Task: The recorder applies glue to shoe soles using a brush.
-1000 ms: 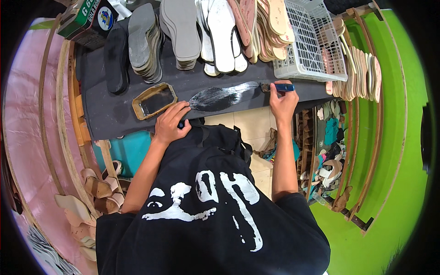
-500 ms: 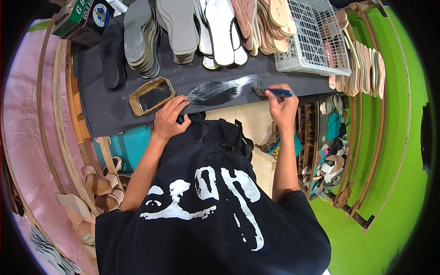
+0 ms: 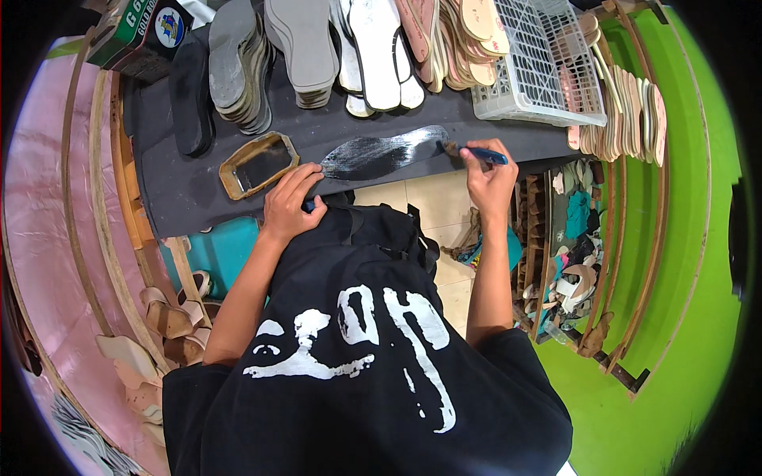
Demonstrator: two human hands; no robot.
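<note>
A black insole [image 3: 373, 155] lies lengthwise on the dark-covered table, its upper face wet and shiny, brightest toward the right end. The fingertips of my left hand [image 3: 292, 205] press on its left end, fingers together, with the thumb lower, by the table's front edge. Something small and blue shows by that thumb; I cannot make out what it is. My right hand [image 3: 492, 178] grips a brush [image 3: 486, 155] by its blue handle, with the bristles at the insole's right end. To the left of the insole stands a shallow, many-sided tub [image 3: 228, 176] with a stained yellowish rim and dark inside.
Along the back lie a black sole [image 3: 190, 99], stacked grey soles [image 3: 300, 47], white insoles [image 3: 376, 55] and tan insoles [image 3: 480, 24]. A white plastic crate [image 3: 536, 107] stands at the back right, beside a row of tan insoles [image 3: 631, 119]. Shoe racks flank the table.
The brush has shifted slightly away from me and to the right along the insole's right end. My left hand stays at the left end. The whole view has shifted slightly.
</note>
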